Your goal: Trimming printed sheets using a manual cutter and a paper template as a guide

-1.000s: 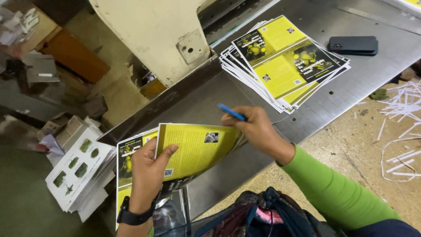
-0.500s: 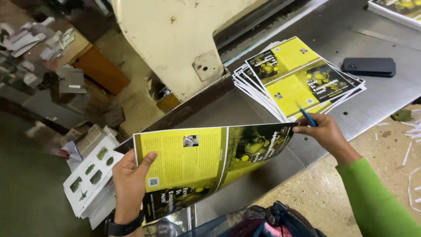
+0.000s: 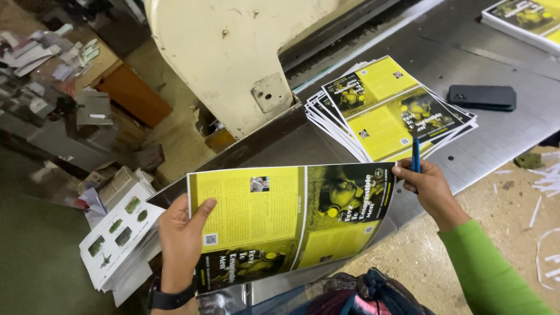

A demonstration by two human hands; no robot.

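- Below the camera, two hands held one printed sheet (image 3: 291, 224) up over the edge of the metal table (image 3: 501, 140).
- Left hand (image 3: 182, 240) pinched the sheet's left edge, thumb on the printed face, fingers behind; a dark watch (image 3: 169, 300) sat on that wrist.
- Right hand (image 3: 430, 188) gripped the sheet's upper right corner and also clamped one blue pen (image 3: 415, 156), pen standing nearly upright above the knuckles; green sleeve (image 3: 490, 274) on that arm.
- Sheet: yellow and black, four printed panels, long axis running left to right, slightly tilted, right end curling up; printed face toward the camera.
- One fanned stack of like sheets (image 3: 391, 108) lay on the table just beyond the right hand, long axis diagonal.
- One dark phone (image 3: 482, 97) lay flat right of that stack, near but apart.
- A second pile (image 3: 525, 17) showed at the top right corner, cut off by the frame.
- One cream machine housing (image 3: 233, 52) stood behind the table.
- One stack of white die-cut cards (image 3: 119, 239) sat lower left, beside the left hand.
- Paper strips (image 3: 548, 181) littered the floor at right; count unclear.
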